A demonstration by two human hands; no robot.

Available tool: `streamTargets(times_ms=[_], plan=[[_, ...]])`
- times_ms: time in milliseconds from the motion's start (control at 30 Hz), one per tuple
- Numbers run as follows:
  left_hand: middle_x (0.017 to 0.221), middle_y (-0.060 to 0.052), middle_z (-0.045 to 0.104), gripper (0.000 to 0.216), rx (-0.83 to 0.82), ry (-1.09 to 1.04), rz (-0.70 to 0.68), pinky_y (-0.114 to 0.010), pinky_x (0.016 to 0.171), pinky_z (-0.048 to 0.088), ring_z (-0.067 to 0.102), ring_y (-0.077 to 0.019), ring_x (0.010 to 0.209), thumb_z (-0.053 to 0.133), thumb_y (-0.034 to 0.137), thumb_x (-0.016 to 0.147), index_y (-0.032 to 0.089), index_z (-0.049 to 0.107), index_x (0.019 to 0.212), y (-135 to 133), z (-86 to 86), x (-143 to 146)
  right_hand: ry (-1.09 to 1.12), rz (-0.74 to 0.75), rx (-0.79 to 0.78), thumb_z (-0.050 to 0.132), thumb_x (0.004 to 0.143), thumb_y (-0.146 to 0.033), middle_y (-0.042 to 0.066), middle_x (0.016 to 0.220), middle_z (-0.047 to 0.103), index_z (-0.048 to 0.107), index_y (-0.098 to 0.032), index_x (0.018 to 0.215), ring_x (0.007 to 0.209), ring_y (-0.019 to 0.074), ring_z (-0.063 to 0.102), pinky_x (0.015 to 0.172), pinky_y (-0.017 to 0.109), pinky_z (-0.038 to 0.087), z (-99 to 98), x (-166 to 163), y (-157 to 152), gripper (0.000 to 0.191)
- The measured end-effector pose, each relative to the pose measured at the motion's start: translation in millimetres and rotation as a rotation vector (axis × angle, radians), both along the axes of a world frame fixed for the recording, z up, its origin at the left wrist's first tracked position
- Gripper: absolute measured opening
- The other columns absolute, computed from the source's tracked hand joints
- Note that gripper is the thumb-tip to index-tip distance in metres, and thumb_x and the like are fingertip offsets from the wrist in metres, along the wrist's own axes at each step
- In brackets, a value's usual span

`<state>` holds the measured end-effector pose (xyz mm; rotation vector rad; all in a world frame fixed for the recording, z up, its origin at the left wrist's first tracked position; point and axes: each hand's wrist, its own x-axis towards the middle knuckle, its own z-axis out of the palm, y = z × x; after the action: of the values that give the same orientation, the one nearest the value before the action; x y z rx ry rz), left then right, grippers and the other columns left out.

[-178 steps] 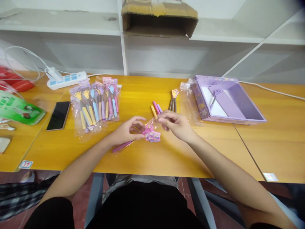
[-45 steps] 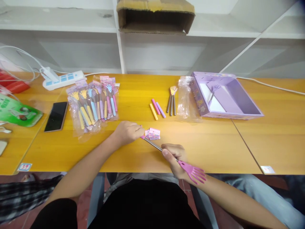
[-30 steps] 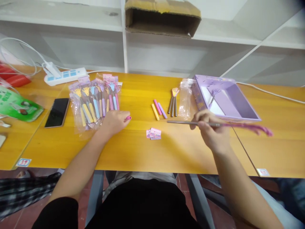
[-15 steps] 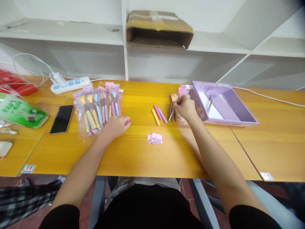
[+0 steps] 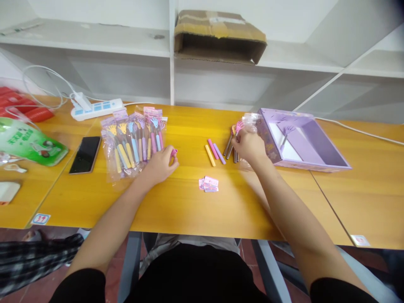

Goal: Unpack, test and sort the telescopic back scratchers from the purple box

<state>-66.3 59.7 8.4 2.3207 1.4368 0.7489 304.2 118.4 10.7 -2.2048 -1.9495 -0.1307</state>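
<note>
My left hand [image 5: 160,164] is closed on a pink handle sleeve [image 5: 174,152], whose end shows past the fingertips. It hovers by the lower right of the bagged hand-shaped back scratchers [image 5: 128,147], which have yellow, blue, purple and pink handles. My right hand [image 5: 250,145] pinches a back scratcher with a pink hand-shaped head [image 5: 240,126]; fingers hide part of its shaft. Beside it lies a yellow-headed scratcher [image 5: 233,130] among several bare metal rods. Between my hands lie a yellow sleeve [image 5: 210,155], a pink sleeve [image 5: 213,149] and a purple sleeve [image 5: 219,154].
A purple box [image 5: 315,164] holding a purple scratcher [image 5: 286,134] stands at right, beside clear plastic wrap [image 5: 251,119]. Small pink cards [image 5: 209,184] lie near the middle. At left are a phone [image 5: 85,155], a power strip [image 5: 101,109] and a green pouch [image 5: 31,143]. A cardboard box [image 5: 219,35] sits on the shelf.
The pink scratcher head has moved left, close to the yellow one, with my right hand. My left hand's fingers have shifted around the pink sleeve. The whole view has moved slightly.
</note>
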Motion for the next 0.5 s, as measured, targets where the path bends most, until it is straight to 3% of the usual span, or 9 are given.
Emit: streamTargets(times_ms=[100, 200, 300, 367, 500], plan=[[0.116, -0.011, 0.072, 0.034, -0.069, -0.119, 0.049, -0.038, 0.087, 0.054, 0.07, -0.0226, 0.096, 0.057, 0.014, 0.092, 0.018, 0.056, 0.126, 1, -9.7, 5, 0.03, 0.031, 0.034, 0.059, 0.098, -0.035, 0.014, 0.089, 0.075, 0.068, -0.019, 0.09, 0.073, 0.0245, 0.063, 0.066, 0.033, 0.037, -1.7, -2, -27, 0.021], [0.142, -0.019, 0.064, 0.063, -0.204, -0.297, 0.087, -0.044, 0.099, 0.059, 0.073, -0.0241, 0.111, 0.063, 0.014, 0.091, 0.018, 0.043, 0.15, 3, -23.3, 11, 0.084, 0.051, 0.048, 0.059, 0.096, -0.035, 0.01, 0.081, 0.071, 0.061, -0.021, 0.081, 0.067, 0.0219, 0.058, 0.063, 0.032, 0.031, -7.4, 1, -50, 0.02], [0.159, -0.023, 0.053, 0.068, -0.342, -0.531, 0.005, -0.042, 0.099, 0.063, 0.074, -0.0247, 0.123, 0.063, 0.018, 0.094, 0.022, 0.037, 0.157, 5, -34.5, 15, 0.169, 0.046, 0.09, 0.058, 0.094, -0.033, 0.008, 0.076, 0.069, 0.056, -0.022, 0.077, 0.066, 0.0208, 0.057, 0.064, 0.032, 0.03, -13.4, 7, -62, 0.021], [0.159, -0.021, 0.054, 0.061, -0.374, -0.618, -0.054, -0.041, 0.1, 0.063, 0.073, -0.0243, 0.126, 0.063, 0.02, 0.095, 0.024, 0.042, 0.153, 6, -36.4, 15, 0.228, 0.038, 0.128, 0.057, 0.094, -0.032, 0.007, 0.074, 0.068, 0.053, -0.023, 0.075, 0.065, 0.0202, 0.055, 0.064, 0.032, 0.03, -16.5, 10, -65, 0.022], [0.123, -0.011, 0.072, 0.035, -0.288, -0.576, -0.061, -0.038, 0.091, 0.065, 0.076, -0.0186, 0.1, 0.058, 0.018, 0.097, 0.021, 0.06, 0.131, 9, -22.0, 5, 0.319, 0.044, 0.171, 0.056, 0.092, -0.032, 0.006, 0.07, 0.066, 0.048, -0.024, 0.071, 0.063, 0.0193, 0.053, 0.064, 0.032, 0.032, -20.0, 15, -65, 0.024]])
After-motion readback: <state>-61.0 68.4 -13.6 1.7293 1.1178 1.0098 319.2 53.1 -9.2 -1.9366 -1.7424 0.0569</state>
